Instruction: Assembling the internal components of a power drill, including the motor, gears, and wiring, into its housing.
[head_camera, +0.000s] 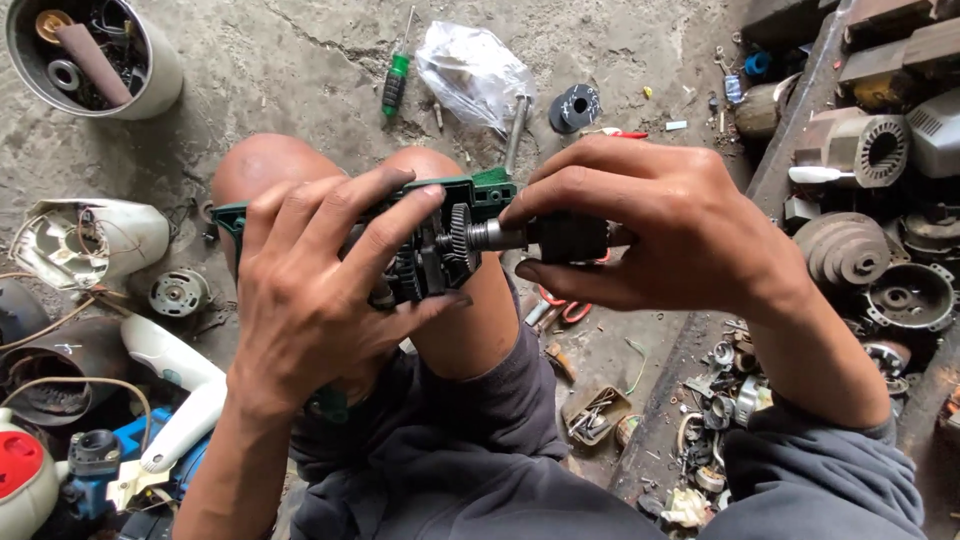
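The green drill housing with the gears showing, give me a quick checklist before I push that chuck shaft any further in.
1. Housing held firm: ok. The left hand wraps the open green drill housing over the knees.
2. Grip on the shaft: ok. The right hand pinches the dark chuck and spindle between thumb and fingers.
3. Spindle lined up with the large gear: ok, it lies level and meets the gear.
4. Gear teeth meshed: cannot tell, fingers cover part of the gear train.
5. Debris in the housing: cannot tell.
6. Tool within reach: ok. A green-handled screwdriver lies on the concrete floor ahead.
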